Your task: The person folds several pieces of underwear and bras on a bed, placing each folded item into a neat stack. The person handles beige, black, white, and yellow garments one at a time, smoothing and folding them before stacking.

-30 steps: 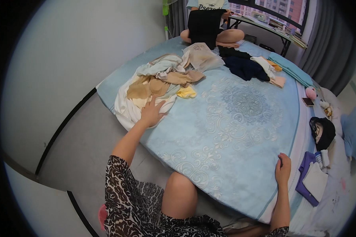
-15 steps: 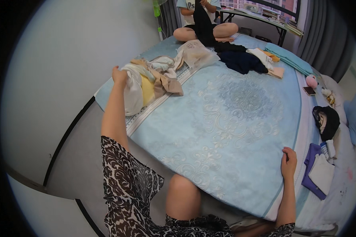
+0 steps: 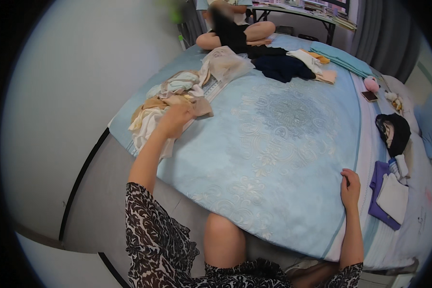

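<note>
My left hand (image 3: 176, 118) reaches onto a loose heap of clothes at the bed's left side. Its blurred fingers lie at a tan garment (image 3: 204, 106); whether they grip it I cannot tell. Beside and beneath that hand a crumpled white garment (image 3: 146, 126) spreads toward the bed's edge. Farther back in the heap are pale, brown-edged clothes (image 3: 181, 82). My right hand (image 3: 350, 188) rests on the bed's near right part, fingers loosely bent and holding nothing. To its right lie a folded purple garment (image 3: 380, 211) and a folded white cloth (image 3: 393, 194).
A pale blue patterned bed cover (image 3: 254, 192) stretches before me. Behind the heap lies a translucent plastic bag (image 3: 228, 65). Dark clothes (image 3: 283, 67) lie at the back near another person sitting cross-legged with a black garment (image 3: 228, 33). A phone (image 3: 369, 96) and black bundled clothing (image 3: 393, 132) lie right.
My left hand has moved right, from the raised white garment to the tan one. The white garment has dropped down and crumpled. My right hand has stayed about where it was.
</note>
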Demonstrator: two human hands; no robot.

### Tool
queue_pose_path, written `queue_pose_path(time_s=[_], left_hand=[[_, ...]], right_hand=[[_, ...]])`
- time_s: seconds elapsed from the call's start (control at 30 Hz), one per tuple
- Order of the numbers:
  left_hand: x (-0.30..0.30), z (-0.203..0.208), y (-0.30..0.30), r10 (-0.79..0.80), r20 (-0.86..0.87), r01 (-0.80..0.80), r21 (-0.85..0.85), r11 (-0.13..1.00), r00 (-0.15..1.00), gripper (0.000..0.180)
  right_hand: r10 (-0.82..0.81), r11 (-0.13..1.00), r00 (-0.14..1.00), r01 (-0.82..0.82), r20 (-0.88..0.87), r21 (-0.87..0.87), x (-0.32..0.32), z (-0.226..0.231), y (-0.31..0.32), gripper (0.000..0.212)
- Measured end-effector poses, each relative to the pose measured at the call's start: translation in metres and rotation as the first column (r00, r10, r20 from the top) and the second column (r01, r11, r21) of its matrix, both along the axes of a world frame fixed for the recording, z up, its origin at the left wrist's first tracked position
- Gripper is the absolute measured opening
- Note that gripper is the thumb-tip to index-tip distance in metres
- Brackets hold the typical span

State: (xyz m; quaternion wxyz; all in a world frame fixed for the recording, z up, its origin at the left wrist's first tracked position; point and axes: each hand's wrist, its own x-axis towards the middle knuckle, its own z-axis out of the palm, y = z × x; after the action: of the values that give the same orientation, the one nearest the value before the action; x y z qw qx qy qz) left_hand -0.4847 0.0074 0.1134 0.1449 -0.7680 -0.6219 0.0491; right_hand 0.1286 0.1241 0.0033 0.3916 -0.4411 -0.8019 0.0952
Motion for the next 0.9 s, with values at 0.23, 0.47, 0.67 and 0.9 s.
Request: queue_pose_path(time_s=[0.23, 0.47, 0.67, 0.9], left_hand=[[-0.008, -0.055, 0.0, 0.102, -0.344, -0.029, 0.212, 0.977, 0.933, 0.047], [0.029, 0.013, 0.058, 0.046, 0.462, -0.317, 0.53, 0.787, 0.886, 0.039], [0.147, 0.179, 0.095, -0.521, 0.85, -0.24, 0.523, 0.818, 0.076, 0.036], [0.245, 0.202, 0.047, -0.323, 0.833, -0.136, 0.294, 0.946, -0.449, 0.037]], right_hand=[[-0.061, 0.998, 0.997, 0.061, -0.049, 0.0, 0.011, 0.012, -0.006, 0.014], [-0.044, 0.998, 0.992, 0.05, -0.119, 0.049, 0.0, 0.002, 0.003, 0.014], [-0.048, 0.996, 0.988, 0.057, -0.144, 0.063, 0.011, -0.002, 0.003, 0.013], [-0.102, 0.966, 0.914, -0.003, -0.392, -0.258, 0.008, -0.009, -0.001, 0.015]])
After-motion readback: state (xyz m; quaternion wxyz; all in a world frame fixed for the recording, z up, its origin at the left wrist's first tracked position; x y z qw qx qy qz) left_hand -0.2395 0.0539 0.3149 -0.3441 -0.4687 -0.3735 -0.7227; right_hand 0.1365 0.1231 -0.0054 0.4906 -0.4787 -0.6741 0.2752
